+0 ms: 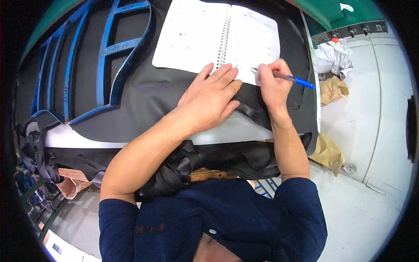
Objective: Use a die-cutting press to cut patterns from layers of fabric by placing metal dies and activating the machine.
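I hold the pen with the right hand, grip closed, tip at the notebook's right page; the left hand, grip spread flat, lies across its near edge.

I worked at a white-topped table in bright light. Pale floor spread along its right side, with crumpled brown paper near the table's edge. At far right I had green machinery bearing knobs; at near left, a dark green rail.
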Demonstrator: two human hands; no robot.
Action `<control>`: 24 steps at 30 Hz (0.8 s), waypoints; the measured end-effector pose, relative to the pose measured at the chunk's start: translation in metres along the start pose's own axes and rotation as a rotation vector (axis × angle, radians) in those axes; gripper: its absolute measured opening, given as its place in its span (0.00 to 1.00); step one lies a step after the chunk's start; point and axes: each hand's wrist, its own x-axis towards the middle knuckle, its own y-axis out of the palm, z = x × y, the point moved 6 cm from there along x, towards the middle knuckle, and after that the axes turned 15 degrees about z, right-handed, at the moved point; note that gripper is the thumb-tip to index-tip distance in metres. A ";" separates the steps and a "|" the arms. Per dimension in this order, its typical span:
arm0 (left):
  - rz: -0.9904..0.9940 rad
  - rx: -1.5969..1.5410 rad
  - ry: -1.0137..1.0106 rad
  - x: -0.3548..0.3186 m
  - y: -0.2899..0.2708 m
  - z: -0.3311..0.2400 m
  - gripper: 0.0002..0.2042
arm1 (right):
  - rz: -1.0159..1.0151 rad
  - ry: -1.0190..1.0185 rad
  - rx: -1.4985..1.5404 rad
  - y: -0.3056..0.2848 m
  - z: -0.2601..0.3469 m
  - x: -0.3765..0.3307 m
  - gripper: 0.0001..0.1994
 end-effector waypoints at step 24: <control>-0.474 -0.620 -0.793 -0.016 -0.086 0.126 0.30 | 0.049 0.165 0.486 -0.009 -0.024 0.007 0.09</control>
